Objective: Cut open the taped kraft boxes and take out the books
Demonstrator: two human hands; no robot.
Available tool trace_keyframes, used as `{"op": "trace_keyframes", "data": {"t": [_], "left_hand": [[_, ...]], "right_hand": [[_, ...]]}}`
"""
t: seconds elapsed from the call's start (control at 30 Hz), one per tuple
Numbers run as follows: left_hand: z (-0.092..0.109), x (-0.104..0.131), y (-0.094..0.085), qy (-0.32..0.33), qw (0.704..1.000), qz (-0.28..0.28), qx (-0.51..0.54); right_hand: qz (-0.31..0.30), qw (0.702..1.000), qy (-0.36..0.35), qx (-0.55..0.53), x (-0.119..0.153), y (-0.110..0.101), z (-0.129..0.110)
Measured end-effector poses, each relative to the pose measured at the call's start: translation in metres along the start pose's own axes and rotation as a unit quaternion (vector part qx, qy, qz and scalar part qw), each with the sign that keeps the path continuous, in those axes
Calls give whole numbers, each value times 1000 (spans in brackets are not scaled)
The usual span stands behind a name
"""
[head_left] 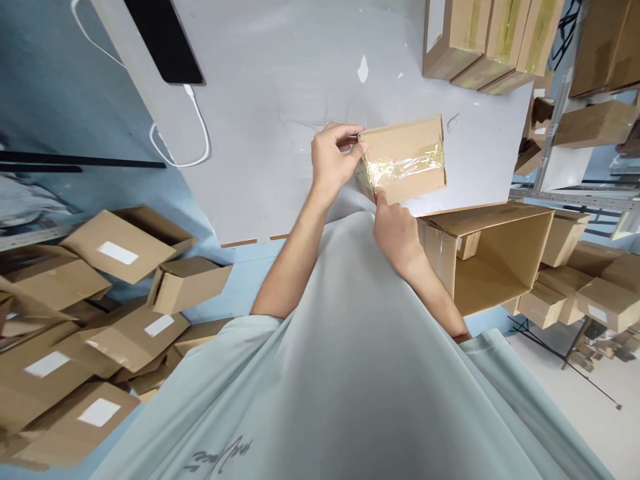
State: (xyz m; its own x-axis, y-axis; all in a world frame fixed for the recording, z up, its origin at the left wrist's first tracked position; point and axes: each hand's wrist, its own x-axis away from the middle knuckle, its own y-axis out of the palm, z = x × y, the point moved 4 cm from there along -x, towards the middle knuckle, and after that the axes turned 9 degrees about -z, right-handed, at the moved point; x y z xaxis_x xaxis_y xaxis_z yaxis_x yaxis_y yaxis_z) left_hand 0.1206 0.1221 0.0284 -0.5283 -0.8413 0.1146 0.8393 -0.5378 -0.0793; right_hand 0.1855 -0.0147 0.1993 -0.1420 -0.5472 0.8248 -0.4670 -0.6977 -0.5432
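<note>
A small cardboard box (407,137) with shiny clear tape along its face lies near the front edge of the grey table. My left hand (334,157) grips its left end, thumb on top and fingers at the far corner. At the box's near left corner is my right hand (396,230), closed round a small red tool, of which only a bit shows by the index fingertip. Most of that tool is hidden in the hand.
A black phone (165,40) with a white cable lies at the table's (260,133) back left. Taped boxes (493,40) stand back right. A large open carton (495,260) sits right of my right arm. Cardboard boxes (120,247) are piled at left.
</note>
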Motion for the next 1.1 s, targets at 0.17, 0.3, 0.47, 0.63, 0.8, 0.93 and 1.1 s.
{"op": "trace_keyframes", "data": {"t": [0.17,0.3,0.47,0.63,0.8,0.93,1.1], "left_hand": [[-2,0,-6,3,1000,-7,9],[2,1,-8,6,1000,-29,-2],[5,4,-9,-5,999,-41,-21],[3,3,-13,21,999,-34,5],[3,2,-13,25,999,-23,19],[0,3,-12,25,999,-18,10],[-7,4,-14,26,999,-19,7]], "right_hand": [[12,997,76,27,2,-4,5],[20,997,65,30,26,-10,12],[56,998,24,0,23,-22,19],[63,997,-34,-25,-19,-23,24],[71,996,-60,-1,-28,-17,25],[48,998,-22,39,-15,-17,14],[47,998,2,41,-14,-24,-6]]}}
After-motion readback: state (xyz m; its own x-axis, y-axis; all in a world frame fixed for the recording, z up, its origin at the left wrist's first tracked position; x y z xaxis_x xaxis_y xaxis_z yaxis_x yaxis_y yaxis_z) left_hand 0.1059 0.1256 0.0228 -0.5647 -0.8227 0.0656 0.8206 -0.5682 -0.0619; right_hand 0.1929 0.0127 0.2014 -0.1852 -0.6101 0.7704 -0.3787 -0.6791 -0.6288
